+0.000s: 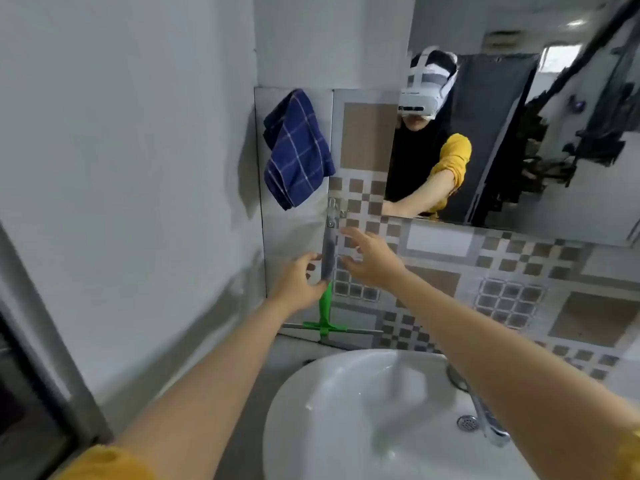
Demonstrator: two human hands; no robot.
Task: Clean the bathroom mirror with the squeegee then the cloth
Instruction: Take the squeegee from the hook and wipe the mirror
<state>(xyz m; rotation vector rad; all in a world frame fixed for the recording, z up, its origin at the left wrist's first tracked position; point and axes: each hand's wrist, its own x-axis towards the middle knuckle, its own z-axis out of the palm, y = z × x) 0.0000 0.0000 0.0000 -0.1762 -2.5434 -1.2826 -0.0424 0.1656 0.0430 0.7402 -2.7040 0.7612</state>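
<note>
While the squeegee hangs head-down from a hook on the tiled wall above the sink, both hands are at its grey handle: the left hand has thumb and fingers curled toward the lower part of the handle, touching or just about to, though a firm grip cannot be made out; the right hand is spread, fingers apart, just beside the handle on its other side and holding nothing

Its green neck runs down to a crossbar with the blade, which sits just above the sink edge. Left of the hook a blue checked cloth hangs on the wall, untouched; the mirror is up to the right, well apart from the tool

Judging by the look, the squeegee is light, stiff plastic with a thin metal bar, easy to carry one-handed. The best hold is probably mid-handle, on the grey part, where the left hand already is; the rubber blade edge is soft and better left alone. It likely needs lifting up off the hook before it comes away, and a wet handle could slip. The cloth will be limp and light, and can be gathered in one fist when its turn comes
</note>
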